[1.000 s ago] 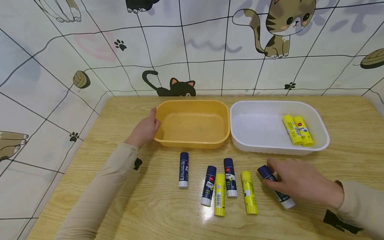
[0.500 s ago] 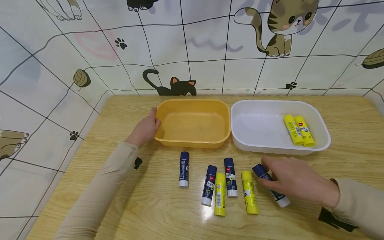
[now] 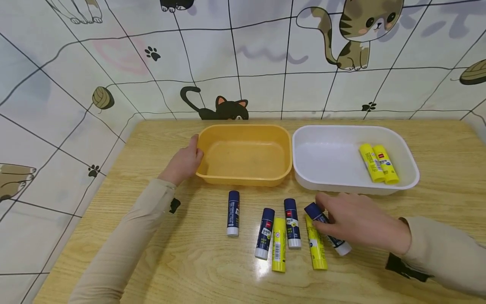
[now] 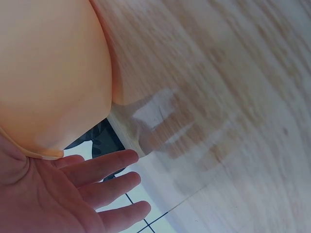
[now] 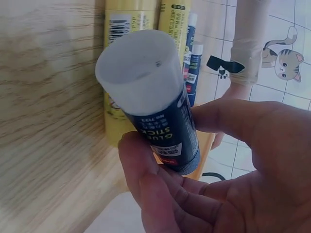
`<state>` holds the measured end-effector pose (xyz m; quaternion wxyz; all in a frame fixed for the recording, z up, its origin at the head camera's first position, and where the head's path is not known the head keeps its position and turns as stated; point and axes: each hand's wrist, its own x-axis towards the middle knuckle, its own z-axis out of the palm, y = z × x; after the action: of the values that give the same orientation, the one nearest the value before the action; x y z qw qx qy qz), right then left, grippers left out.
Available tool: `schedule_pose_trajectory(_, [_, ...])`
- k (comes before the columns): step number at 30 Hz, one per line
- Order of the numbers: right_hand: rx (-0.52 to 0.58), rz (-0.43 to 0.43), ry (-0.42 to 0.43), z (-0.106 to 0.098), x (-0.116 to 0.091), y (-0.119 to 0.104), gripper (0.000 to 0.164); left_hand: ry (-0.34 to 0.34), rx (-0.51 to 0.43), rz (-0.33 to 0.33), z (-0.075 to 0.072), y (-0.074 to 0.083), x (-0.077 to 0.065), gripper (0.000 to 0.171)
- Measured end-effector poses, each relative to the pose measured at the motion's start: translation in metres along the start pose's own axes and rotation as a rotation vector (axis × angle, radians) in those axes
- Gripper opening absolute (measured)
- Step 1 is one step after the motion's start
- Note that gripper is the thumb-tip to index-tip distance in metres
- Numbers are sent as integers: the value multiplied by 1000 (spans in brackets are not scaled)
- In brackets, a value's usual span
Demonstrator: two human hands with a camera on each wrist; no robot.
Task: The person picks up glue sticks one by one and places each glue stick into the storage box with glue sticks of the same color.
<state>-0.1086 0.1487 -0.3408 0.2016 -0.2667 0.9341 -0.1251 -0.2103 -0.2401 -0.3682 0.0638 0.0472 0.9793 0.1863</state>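
Observation:
My right hand pinches a navy glue stick with a white base between thumb and fingers. In the head view the stick slants over the upper end of a yellow glue stick. The right wrist view shows its white end toward the camera. At the left end of the yellow-orange basin, my left hand touches the rim. Its fingers extend loosely below that rim in the left wrist view.
Several glue sticks lie in front: navy ones and a yellow one. Right of the basin, a white basin holds two yellow glue sticks. A cat-patterned wall covering stands behind the wooden table.
My right hand has moved left with the navy glue stick, from beside the yellow glue stick to overlapping its upper end. My left hand has stayed at the yellow-orange basin's rim.

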Motion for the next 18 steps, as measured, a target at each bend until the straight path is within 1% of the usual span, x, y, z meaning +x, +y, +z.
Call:
schedule_pose_trajectory(4, [-10,-16,11,-4,5,-6,29,7,1,2,0,-1,0,54])
schedule_pose_trajectory(11, [-20,-81,75,-10,11,-13,30,-20,-5,-15,0,-2,1,56])
schedule_pose_trajectory(18, [18,-57,30,-17,19,-23,32,-19,-5,-10,0,0,0,55])
